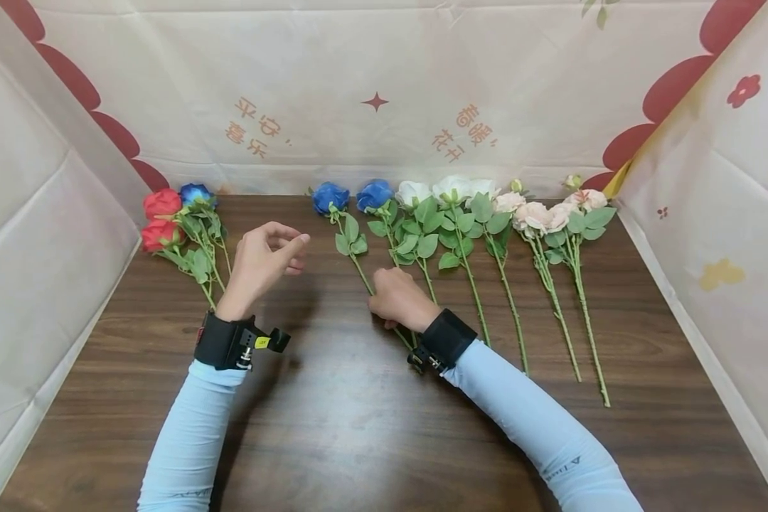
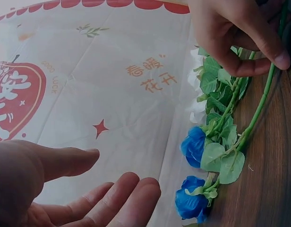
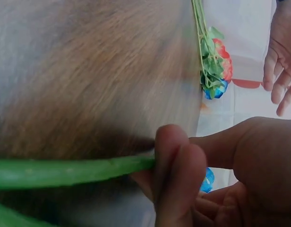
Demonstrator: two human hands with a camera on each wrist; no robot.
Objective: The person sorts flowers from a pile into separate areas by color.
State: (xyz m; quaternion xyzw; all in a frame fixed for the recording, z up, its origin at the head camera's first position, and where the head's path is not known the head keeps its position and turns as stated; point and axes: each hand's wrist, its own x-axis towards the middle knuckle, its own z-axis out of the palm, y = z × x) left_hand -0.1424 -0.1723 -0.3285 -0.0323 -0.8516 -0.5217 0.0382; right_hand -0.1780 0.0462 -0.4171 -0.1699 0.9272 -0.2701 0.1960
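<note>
My right hand pinches the green stem of a blue rose, the leftmost of a row of artificial flowers on the table. Its bloom points toward the back wall. Beside it lies a second blue rose, its stem partly hidden by the right hand. My left hand hangs in the air with fingers loosely bent and nothing between them; the thumb and fingers stand apart in the left wrist view. Just left of that hand lie red roses and another blue rose, their lower stems hidden by the left wrist.
White roses and pale pink roses continue the row rightward, stems toward me. The brown wooden table has a printed cloth wall behind it and cloth at both sides. Each wrist wears a black camera strap.
</note>
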